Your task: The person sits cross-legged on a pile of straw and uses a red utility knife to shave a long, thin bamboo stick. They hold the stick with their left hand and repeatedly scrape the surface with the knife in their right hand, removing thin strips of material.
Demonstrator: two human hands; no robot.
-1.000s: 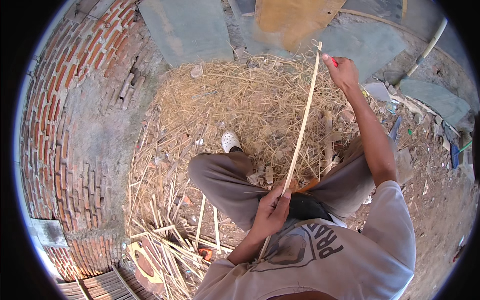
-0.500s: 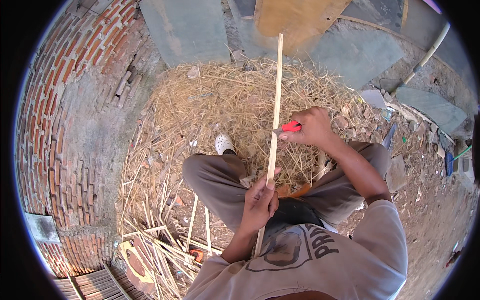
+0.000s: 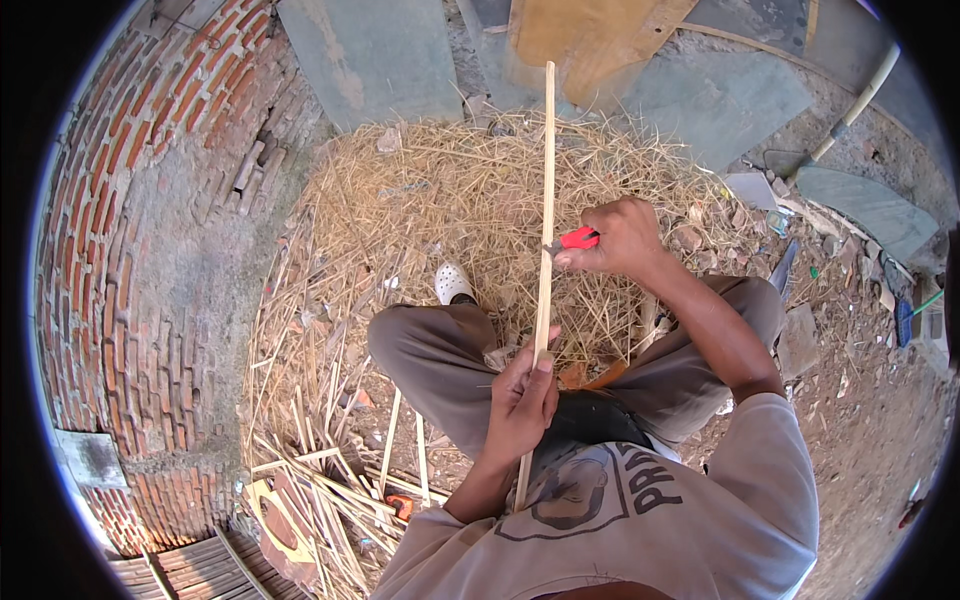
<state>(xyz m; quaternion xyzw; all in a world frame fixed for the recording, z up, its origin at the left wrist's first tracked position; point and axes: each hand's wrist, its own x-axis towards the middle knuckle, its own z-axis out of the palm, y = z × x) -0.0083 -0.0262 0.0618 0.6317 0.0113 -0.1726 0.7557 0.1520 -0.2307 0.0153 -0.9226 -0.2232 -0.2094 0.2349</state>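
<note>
A long, pale wooden strip (image 3: 547, 180), bamboo-like, stands almost straight away from my body, its near end close to my shirt. Low on the strip, my left hand (image 3: 522, 400) is wrapped round it with the thumb on top. My right hand (image 3: 622, 238) grips a red-handled knife (image 3: 579, 238), most likely a utility knife. Its short blade touches the strip's right edge around mid-length. The fingers of my right hand partly hide the knife's handle.
Dry shavings (image 3: 450, 200) cover the ground ahead of my crossed legs. Loose strips (image 3: 330, 500) lie in a pile at lower left, beside an orange-handled tool (image 3: 401, 506). A brick wall (image 3: 130, 250) rises on the left; grey sheets (image 3: 370, 60) stand at the back.
The strip's far end has swung slightly left. My right hand and the knife have shifted a little farther from my body along the strip. My left hand keeps its grip.
</note>
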